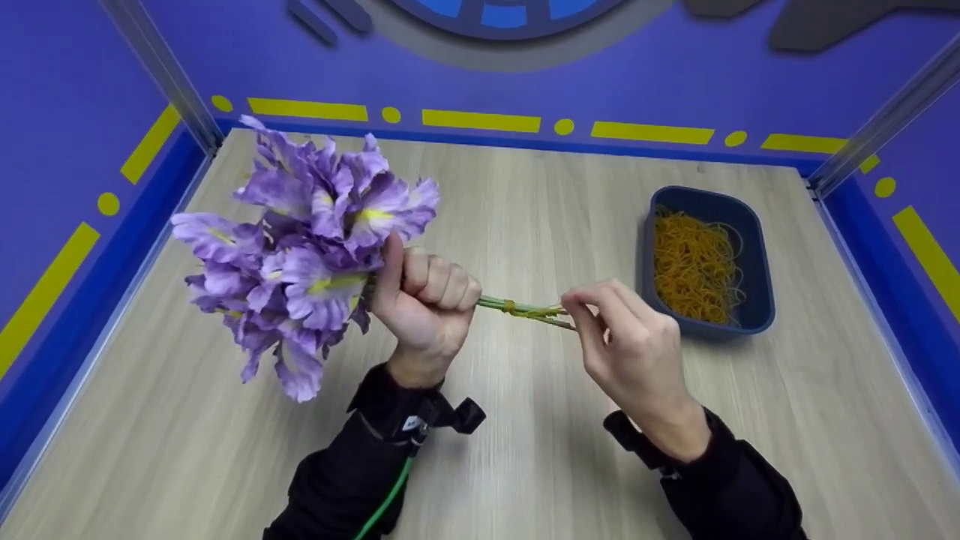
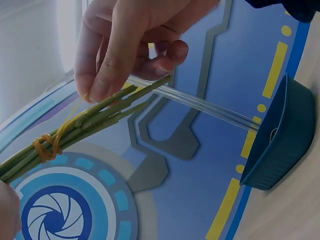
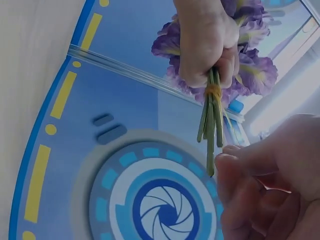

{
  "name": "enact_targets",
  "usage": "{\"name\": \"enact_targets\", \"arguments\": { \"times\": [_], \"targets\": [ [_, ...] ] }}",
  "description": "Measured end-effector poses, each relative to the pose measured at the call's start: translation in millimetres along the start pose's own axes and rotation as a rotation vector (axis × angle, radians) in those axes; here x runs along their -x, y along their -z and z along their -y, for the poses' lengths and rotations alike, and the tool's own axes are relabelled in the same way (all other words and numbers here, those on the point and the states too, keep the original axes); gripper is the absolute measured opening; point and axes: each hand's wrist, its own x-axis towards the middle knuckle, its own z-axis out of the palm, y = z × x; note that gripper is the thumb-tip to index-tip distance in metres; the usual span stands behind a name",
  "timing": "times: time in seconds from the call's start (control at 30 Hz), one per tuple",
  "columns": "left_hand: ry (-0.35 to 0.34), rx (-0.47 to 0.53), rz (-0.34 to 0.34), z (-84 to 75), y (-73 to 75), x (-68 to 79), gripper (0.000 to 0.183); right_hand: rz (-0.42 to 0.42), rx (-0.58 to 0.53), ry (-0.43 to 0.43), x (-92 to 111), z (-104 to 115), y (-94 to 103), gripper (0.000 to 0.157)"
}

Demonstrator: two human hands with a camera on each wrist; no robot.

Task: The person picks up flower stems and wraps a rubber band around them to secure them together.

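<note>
Purple flowers (image 1: 322, 277), gathered in one bunch, are held above a pale wooden table (image 1: 525, 465), with the blossoms to the person's left and the bare green stems (image 1: 491, 302) running crosswise to the right. The left hand (image 1: 431, 304), nearer the blossoms, is clenched round the stems, its thumb up beside the petals. Just past that fist, a yellow rubber band (image 1: 510, 307) is wrapped around the stems. From it a thin strand stretches rightward along them to the right hand (image 1: 634, 337), whose thumb and finger pinch it near the stem ends; this hand is the nearer one to the cut tips, and the band lies to the left of its fingertips. Farther back on the right stands a dark blue tub (image 1: 759, 262), holding a tangled heap of yellow rubber bands (image 1: 694, 270).
</note>
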Motion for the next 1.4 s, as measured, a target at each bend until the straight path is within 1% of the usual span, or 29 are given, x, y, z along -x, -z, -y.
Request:
{"name": "enact_targets", "arguments": {
  "times": [0.1,0.2,0.37,0.53,0.77,0.9,0.97,1.1,1.2,1.33,1.4],
  "targets": [
    [-0.017,0.014,0.013,-1.6,-3.5,-0.3,0.056,0.029,0.020,0.005,-1,-2,3.0,0.013],
    [-0.035,0.035,0.020,-3.8,-4.8,-1.4,0.056,0.089,0.029,0.023,-1,-5,6.3,0.016],
    [-0.015,0.074,0.003,-6.2,-8.4,-2.9,0.057,0.160,-0.029,0.014,-2,-10,14.7,0.023],
    [-0.009,0.123,-0.015,-9.8,-10.9,-3.9,0.057,0.197,-0.065,0.010,-4,-12,18.1,0.022],
    [0.042,0.195,-0.086,-11.8,-8.9,-4.4,0.057,0.170,-0.107,0.016,-5,-12,21.0,0.025],
    [0.061,0.219,-0.099,-12.5,-6.7,-5.1,0.056,0.155,-0.117,0.030,-6,-11,22.4,0.025],
    [0.075,0.234,-0.117,-13.1,-4.8,-5.2,0.056,0.147,-0.117,0.039,-6,-11,21.8,0.024],
    [0.098,0.244,-0.168,-13.5,-1.7,-4.1,0.055,0.138,-0.142,0.019,-6,-11,19.4,0.022],
    [0.102,0.248,-0.201,-13.5,-1.0,-3.9,0.055,0.124,-0.167,0.008,-6,-10,17.9,0.023],
    [0.115,0.294,-0.210,-13.7,-2.4,-4.0,0.055,0.117,-0.179,0.034,-6,-10,15.4,0.023],
    [0.133,0.321,-0.201,-13.5,-3.7,-3.6,0.056,0.142,-0.204,0.078,-7,-14,13.9,0.021]
  ]
}}
